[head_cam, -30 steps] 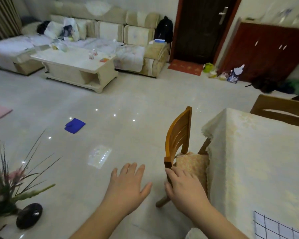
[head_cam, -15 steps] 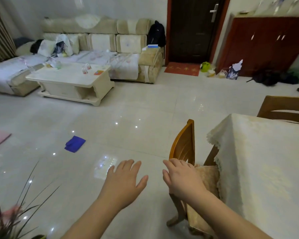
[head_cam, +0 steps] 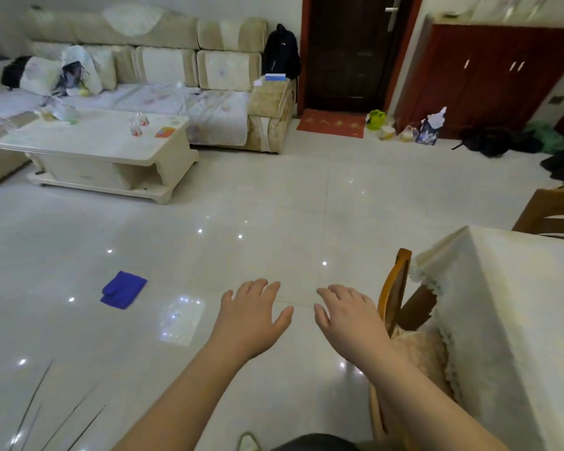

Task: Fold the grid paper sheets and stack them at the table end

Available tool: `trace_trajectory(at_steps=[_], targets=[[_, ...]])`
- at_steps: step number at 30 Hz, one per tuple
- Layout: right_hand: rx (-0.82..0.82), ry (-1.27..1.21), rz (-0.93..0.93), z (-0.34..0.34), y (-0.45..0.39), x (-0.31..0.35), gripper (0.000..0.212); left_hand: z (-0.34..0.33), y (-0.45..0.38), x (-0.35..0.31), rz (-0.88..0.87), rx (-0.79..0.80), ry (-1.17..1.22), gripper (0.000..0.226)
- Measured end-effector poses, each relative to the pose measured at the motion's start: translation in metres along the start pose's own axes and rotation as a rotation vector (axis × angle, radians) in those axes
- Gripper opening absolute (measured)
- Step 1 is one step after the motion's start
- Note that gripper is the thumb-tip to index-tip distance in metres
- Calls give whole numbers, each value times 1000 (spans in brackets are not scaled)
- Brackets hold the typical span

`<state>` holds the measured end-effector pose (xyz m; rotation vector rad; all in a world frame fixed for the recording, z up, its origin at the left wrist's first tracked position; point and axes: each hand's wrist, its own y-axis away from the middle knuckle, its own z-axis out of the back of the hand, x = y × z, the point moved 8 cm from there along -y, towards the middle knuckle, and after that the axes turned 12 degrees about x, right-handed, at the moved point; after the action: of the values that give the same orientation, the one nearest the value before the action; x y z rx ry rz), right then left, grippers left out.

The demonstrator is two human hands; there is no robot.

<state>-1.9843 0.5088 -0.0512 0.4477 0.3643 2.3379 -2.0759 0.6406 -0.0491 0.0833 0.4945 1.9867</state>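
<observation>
2 bare hands reach out at lower centre: the left hand (head_cam: 253,315) and the right hand (head_cam: 350,315), both palm down with fingers spread and relaxed, holding nothing and touching nothing. 2 wooden chairs show: 1 cushioned chair (head_cam: 396,296) just right of the right hand, tucked against the dining table (head_cam: 515,320) with its cream tablecloth at lower right, and 1 chair back (head_cam: 552,213) at the right edge. No grid paper is in view; 1 second ago 1 gridded sheet lay on the tablecloth at the frame's lower right corner, and the view has since risen past it. Then the right hand gripped the chair's top rail; now it hangs free beside it, and the vase at lower left is gone, leaving only thin leaf tips. The glossy pale tiled floor (head_cam: 274,196) carries 1 blue cloth (head_cam: 123,289) at left centre. Upper left holds 1 beige sofa (head_cam: 163,60) and 1 white coffee table (head_cam: 95,148); upper centre, 1 dark door (head_cam: 349,50) with 1 red mat (head_cam: 332,123); upper right, 1 red-brown cabinet (head_cam: 495,76).
</observation>
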Motion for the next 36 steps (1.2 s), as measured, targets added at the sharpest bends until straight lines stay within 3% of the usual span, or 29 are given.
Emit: trace_trajectory(at_steps=[5, 12, 28, 36], targets=[[-36, -5, -42, 19, -43, 37, 47, 37, -35, 32, -72, -27, -33, 66], [-45, 22, -95, 36, -90, 32, 47, 64, -96, 50, -121, 9, -47, 62], [-135, -55, -223, 141, -251, -96, 46, 160, -313, -13, -268, -11, -172, 64], [-148, -82, -373, 179, -312, -156, 46, 191, -410, -45, -359, -61, -158, 63]])
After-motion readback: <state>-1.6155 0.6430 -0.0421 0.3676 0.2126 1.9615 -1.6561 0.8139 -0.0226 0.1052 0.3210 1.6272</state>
